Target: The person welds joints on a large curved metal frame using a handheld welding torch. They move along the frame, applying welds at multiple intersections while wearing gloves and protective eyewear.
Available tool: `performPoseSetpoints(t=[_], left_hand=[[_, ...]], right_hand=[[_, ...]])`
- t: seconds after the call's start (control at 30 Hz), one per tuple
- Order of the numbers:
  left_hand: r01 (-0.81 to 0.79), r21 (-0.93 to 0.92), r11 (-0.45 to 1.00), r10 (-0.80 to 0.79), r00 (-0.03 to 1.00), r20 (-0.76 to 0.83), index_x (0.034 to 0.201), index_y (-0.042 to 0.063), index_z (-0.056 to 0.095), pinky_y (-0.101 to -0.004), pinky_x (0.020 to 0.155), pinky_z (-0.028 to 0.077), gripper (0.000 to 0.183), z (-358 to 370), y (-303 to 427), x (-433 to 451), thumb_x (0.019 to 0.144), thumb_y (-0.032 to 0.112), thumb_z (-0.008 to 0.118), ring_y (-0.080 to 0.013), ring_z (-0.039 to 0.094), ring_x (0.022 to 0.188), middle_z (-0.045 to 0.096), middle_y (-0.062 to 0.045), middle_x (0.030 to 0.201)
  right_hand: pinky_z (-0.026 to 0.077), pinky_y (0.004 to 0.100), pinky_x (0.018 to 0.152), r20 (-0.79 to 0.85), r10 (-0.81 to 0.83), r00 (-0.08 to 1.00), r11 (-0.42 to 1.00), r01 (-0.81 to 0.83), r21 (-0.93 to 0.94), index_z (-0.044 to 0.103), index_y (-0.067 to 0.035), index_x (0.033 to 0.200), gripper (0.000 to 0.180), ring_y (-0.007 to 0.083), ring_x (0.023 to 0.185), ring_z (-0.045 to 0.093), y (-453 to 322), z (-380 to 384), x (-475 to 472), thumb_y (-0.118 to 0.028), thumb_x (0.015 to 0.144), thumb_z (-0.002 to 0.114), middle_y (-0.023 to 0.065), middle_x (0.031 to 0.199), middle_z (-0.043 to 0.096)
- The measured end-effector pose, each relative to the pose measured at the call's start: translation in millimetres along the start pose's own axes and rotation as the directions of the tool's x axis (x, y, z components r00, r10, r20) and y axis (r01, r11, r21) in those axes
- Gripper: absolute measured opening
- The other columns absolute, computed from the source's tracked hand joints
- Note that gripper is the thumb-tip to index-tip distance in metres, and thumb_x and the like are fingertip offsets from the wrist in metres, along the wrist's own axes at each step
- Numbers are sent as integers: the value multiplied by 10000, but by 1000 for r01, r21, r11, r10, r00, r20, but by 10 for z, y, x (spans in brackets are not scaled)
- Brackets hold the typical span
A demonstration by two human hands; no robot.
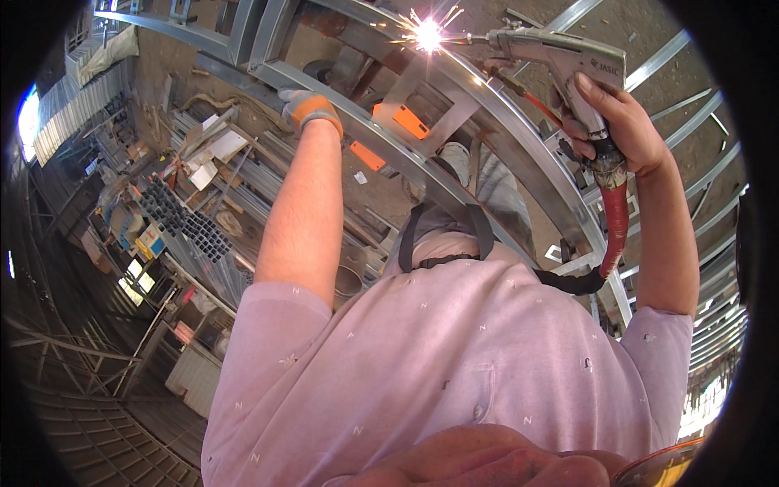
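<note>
Bare, my right hand (627, 125) is closed round the grip of a Jasic laser welding gun (560, 52) with a red-sleeved cable (616, 225). The gun's nozzle points left at a bright spark burst (429, 36) on a galvanized steel frame (508, 100). My left hand (311, 111), in a grey and orange work glove, rests at the frame's near rail, left of the sparks; its fingers are partly hidden, so a grip cannot be told. Orange magnetic-looking holders (409, 120) sit between the rails near crossing flat pieces.
Bundled square steel tubes (210, 234) and long metal stock lie on the left, with boards and scraps around them. More metal bars (706, 176) stretch along the right. The frame's rails pass just before my body and legs. A black strap (569, 281) hangs by the cable.
</note>
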State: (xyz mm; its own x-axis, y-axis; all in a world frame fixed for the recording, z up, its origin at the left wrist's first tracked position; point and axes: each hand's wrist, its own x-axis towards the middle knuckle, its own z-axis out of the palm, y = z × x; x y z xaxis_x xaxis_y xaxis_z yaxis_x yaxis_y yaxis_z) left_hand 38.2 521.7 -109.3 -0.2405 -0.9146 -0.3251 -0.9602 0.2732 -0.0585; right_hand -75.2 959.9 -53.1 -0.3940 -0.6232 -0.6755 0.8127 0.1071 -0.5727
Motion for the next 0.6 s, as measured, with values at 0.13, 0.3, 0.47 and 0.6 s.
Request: performPoseSetpoints(t=[0.13, 0.3, 0.47, 0.6], left_hand=[[74, -54, 996, -75, 997, -10, 1455, 49, 503, -484, 1025, 651, 349, -22, 44, -25, 1124, 157, 490, -387, 703, 1292, 650, -233, 1439], [38, -114, 993, -39, 999, -9, 1481, 44, 468, -479, 932, 682, 386, 50, -34, 105, 1129, 201, 475, -389, 742, 1210, 625, -261, 1416], [-6, 3, 1000, 6, 1000, -20, 1475, 49, 482, -469, 938, 682, 378, 138, -140, 226, 1136, 215, 462, -379, 738, 1222, 633, -255, 1410], [27, -97, 995, -28, 1000, -9, 1475, 38, 492, -461, 950, 674, 386, 97, -100, 144, 1139, 223, 450, -366, 739, 1227, 652, -236, 1396]], right_hand=[[443, 245, 503, 0, -48, 999, 999, 48, 1, 631, 6, 1223, 470, 109, 532, 539, 33, 66, -46, -454, 1131, 613, 55, 737, 602], [449, 243, 508, -19, -41, 999, 997, 40, -69, 638, -14, 1222, 461, 104, 544, 558, 27, 51, -34, -465, 1129, 616, 46, 744, 615], [435, 236, 494, -47, -41, 998, 997, 37, -72, 641, -15, 1200, 466, 102, 534, 547, 32, 80, -31, -474, 1125, 620, 44, 736, 606], [432, 235, 487, -64, -59, 996, 996, 54, -75, 647, -12, 1175, 479, 99, 529, 540, 56, 74, -19, -487, 1122, 621, 45, 734, 603]])
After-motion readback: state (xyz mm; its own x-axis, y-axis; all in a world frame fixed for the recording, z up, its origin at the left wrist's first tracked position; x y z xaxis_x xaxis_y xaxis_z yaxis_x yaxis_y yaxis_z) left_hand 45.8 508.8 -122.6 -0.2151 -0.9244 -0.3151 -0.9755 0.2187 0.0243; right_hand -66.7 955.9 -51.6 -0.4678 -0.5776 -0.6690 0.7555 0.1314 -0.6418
